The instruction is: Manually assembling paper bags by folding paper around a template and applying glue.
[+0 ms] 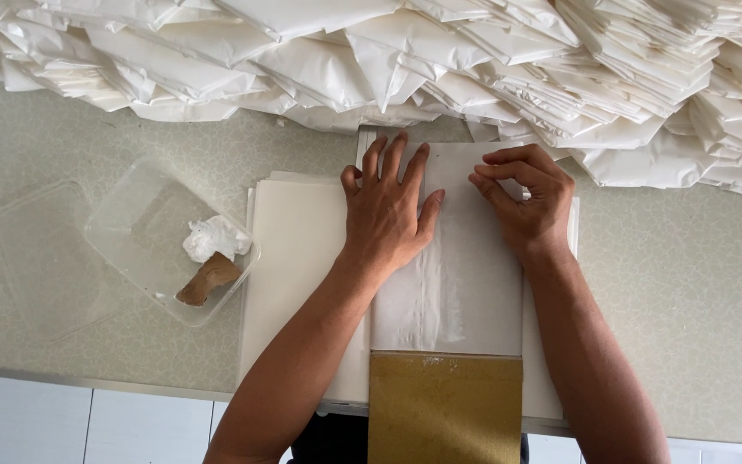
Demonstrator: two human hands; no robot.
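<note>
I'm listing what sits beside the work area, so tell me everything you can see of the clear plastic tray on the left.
The clear plastic tray is a shallow, see-through rectangle with rounded corners, lying turned at an angle on the pale speckled table, left of the stack of white sheets. Inside it lie a crumpled white wad and a small brown piece, touching each other near its right corner. A second clear piece, perhaps its lid, lies by its left side. Neither hand touches it.
</note>
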